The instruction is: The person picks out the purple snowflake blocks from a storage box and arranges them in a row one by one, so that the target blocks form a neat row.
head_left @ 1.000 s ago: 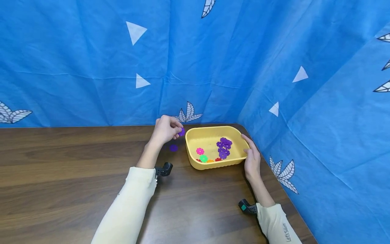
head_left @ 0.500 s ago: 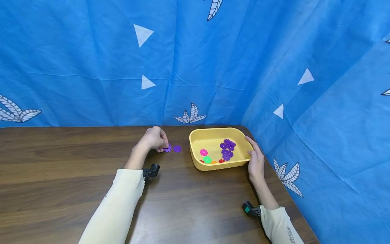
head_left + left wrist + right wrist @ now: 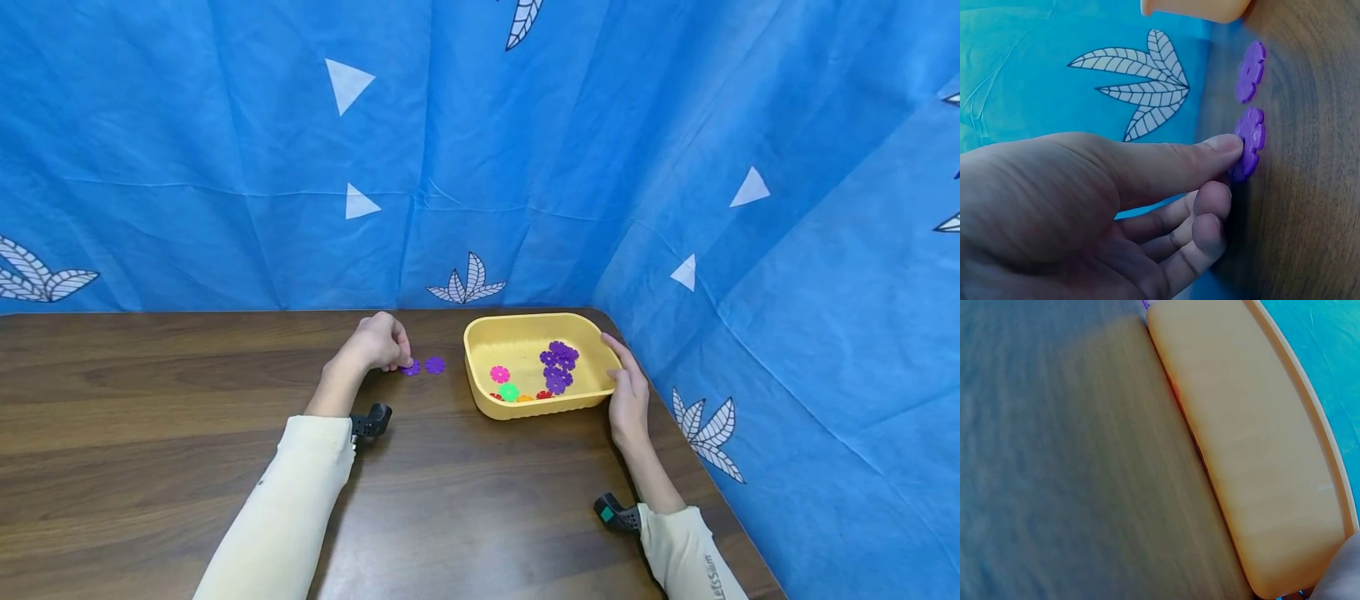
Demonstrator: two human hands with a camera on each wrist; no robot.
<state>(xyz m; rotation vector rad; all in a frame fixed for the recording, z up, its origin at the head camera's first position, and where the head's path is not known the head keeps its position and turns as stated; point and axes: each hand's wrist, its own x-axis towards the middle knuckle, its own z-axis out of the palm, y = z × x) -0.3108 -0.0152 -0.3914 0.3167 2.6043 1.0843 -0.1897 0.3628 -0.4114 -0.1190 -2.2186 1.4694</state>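
My left hand (image 3: 378, 340) is low over the table, thumb and fingers at the edge of a purple flower-shaped plastic disc (image 3: 1252, 140). In the left wrist view the thumb tip overlaps that disc, and the other fingers curl beneath the thumb. A second purple flower-shaped disc (image 3: 435, 365) lies flat just to its right. On the right side, my right hand (image 3: 628, 400) grips the end of a yellow plastic basket (image 3: 487, 335), thumb at the rim and fingers along the outside. Inside are a cluster of purple discs (image 3: 558, 367), a pink disc (image 3: 500, 375) and a green disc (image 3: 509, 392).
Orange and red discs (image 3: 544, 395) show along the basket's near inner wall. A brown wooden table (image 3: 450, 500) carries everything. Blue patterned cloth (image 3: 262, 167) hangs behind it and along its right edge.
My left hand has moved left and down from beside the basket, bringing the purple disc to the table beside the other one. The right hand keeps its hold on the basket.
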